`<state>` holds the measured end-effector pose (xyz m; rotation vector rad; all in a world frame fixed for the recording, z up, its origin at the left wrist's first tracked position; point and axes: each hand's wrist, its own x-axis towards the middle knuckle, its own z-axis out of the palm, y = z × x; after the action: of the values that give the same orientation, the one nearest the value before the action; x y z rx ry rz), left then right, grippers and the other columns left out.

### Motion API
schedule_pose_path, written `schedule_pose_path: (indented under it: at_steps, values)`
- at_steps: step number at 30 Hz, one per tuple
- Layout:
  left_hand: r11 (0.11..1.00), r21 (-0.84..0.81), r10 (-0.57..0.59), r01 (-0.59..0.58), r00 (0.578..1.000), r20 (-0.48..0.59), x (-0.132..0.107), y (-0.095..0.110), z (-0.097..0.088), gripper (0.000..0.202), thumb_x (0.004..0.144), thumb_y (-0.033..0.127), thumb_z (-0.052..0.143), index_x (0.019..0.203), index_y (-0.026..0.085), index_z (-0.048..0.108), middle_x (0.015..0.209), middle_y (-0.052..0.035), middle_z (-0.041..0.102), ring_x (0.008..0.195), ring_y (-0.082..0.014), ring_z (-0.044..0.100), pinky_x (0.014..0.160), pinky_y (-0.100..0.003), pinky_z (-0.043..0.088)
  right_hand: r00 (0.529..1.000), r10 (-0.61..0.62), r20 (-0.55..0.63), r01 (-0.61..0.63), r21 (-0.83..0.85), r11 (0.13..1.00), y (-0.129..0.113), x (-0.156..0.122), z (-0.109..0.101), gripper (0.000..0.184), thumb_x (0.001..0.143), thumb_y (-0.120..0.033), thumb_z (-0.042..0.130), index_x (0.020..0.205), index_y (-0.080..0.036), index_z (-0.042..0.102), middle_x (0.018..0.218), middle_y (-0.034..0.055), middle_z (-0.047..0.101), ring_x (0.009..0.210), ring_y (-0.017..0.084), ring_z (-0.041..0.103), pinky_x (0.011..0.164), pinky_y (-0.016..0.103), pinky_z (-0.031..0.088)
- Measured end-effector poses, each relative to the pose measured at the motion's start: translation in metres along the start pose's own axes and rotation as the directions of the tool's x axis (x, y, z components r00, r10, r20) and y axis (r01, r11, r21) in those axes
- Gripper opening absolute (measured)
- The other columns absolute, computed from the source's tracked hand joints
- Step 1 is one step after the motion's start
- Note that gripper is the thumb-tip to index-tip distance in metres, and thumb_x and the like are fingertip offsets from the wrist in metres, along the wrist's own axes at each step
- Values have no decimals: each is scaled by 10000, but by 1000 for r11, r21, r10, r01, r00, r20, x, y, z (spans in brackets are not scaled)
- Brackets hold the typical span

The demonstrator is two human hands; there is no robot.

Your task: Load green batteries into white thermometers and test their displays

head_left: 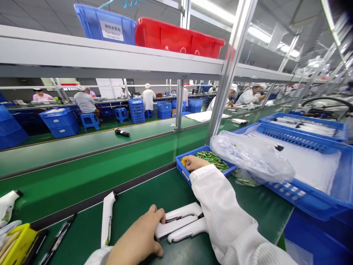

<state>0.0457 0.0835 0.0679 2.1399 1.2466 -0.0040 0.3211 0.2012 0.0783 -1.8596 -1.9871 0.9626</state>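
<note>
My left hand (139, 235) rests on the bench, its thumb and fingers around the near end of a white plastic housing (176, 227). Two more white housings lie against that one, one on each side, partly hidden by my right sleeve. My right hand (196, 163) reaches into a small blue tray (184, 176), fingers curled together at its left end. Yellow small parts (184, 160) show beside those fingertips; what they pinch is hidden. Many green cylindrical parts (213, 159) fill the rest of the tray.
A clear plastic bag (253, 156) lies over a large blue crate (303, 198) at right. Another white housing (107, 217) stands left of my left hand, near a yellow holder (20, 243). A green conveyor belt (82, 167) runs behind the bench; a metal post (230, 66) rises beyond the tray.
</note>
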Motion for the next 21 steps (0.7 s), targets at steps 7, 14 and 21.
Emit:
schedule_pose_path:
  at_steps: [7,14,21]
  values:
    - [993,47,114,-112,992,-54,-1,6,-4,365,578,55,505,884,238,585,946,-39,620,881,-258,555,780,-377,388,978,-5,-208,65,283,957,-7,-1,-6,72,708,-65,619,704,-118,570,476,-68,477,416,66,414,438,201,323]
    - [907,-255,231,-335,902,-366,-38,5,-48,649,692,68,560,1235,416,486,1178,5,541,1136,-212,476,1004,-342,338,864,-142,-483,438,582,685,-53,-29,-10,242,716,-347,616,741,-179,444,660,-32,538,463,45,366,450,201,286]
    - [84,-654,-167,-752,637,-753,-47,2,-66,598,736,315,724,1288,289,497,1028,-52,605,883,-179,588,741,-250,541,848,-328,-415,514,795,323,-101,-57,12,291,727,-321,611,969,-197,507,662,-56,529,447,49,357,452,198,304]
